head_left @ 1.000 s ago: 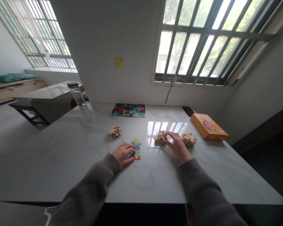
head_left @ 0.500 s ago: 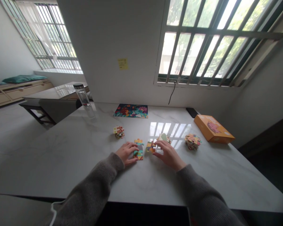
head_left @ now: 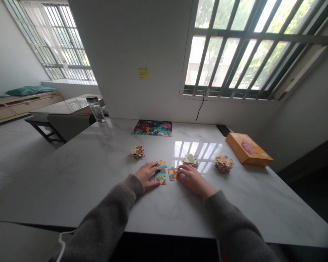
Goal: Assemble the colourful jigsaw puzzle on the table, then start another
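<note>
Joined jigsaw puzzle pieces (head_left: 161, 174) form a short upright strip on the marble-look tabletop, coloured teal, grey and orange. My left hand (head_left: 147, 176) holds the strip at its left side, thumb low and fingers higher up. Just right of the strip, across a narrow gap, lies another puzzle piece (head_left: 172, 174) in yellow-orange and grey. My right hand (head_left: 193, 179) has thumb and fingers closed on this piece's right edge, which they partly hide. Behind the right hand sits a stack of puzzle pieces (head_left: 190, 159) with a green and white top.
Another stack of pieces (head_left: 138, 152) stands left, and a larger pile (head_left: 224, 164) right. An orange box (head_left: 248, 148) and a black phone (head_left: 223, 130) lie at the right. Against the wall is a colourful picture sheet (head_left: 153, 128). A glass bottle (head_left: 96, 110) stands at the back left.
The right-hand piece has turned and now lies flatter, its fingers closer around the edge. My left hand stays by the strip, its fingers shifted slightly off the pieces.
</note>
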`<state>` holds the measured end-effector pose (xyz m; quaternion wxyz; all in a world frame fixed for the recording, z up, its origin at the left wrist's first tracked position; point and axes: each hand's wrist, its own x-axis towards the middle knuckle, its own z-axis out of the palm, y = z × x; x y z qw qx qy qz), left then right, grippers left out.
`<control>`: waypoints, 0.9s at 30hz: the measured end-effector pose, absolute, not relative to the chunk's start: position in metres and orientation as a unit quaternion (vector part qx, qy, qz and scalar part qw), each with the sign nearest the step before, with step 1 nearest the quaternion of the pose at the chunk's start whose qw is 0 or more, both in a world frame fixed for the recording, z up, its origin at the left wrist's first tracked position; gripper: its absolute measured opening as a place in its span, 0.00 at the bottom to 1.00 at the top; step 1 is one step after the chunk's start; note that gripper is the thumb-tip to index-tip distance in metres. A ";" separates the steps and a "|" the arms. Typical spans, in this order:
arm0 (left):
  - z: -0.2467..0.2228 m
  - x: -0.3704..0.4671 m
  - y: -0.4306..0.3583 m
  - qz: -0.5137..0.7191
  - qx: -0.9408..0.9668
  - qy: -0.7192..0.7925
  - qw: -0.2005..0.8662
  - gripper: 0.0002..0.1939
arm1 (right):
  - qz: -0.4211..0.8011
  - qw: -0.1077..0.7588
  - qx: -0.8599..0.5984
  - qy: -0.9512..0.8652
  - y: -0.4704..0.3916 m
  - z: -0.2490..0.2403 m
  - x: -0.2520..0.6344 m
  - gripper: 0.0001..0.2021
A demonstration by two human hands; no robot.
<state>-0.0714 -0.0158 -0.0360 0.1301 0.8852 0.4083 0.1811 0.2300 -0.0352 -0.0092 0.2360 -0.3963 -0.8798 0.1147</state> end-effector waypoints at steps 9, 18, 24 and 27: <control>-0.038 -0.072 -0.015 0.191 0.882 0.409 0.136 0.31 | 0.094 0.260 -0.438 -0.855 -0.045 -0.013 0.210 0.15; -0.038 -0.071 -0.016 0.209 0.878 0.409 0.135 0.30 | 0.023 0.175 -0.509 -0.843 -0.052 -0.008 0.189 0.18; -0.042 -0.072 -0.014 0.216 0.875 0.407 0.146 0.33 | 0.107 0.203 -0.439 -0.869 -0.048 -0.010 0.207 0.26; -0.045 -0.071 -0.012 0.229 0.872 0.409 0.143 0.42 | 0.147 0.245 -0.404 -0.869 -0.045 -0.013 0.218 0.39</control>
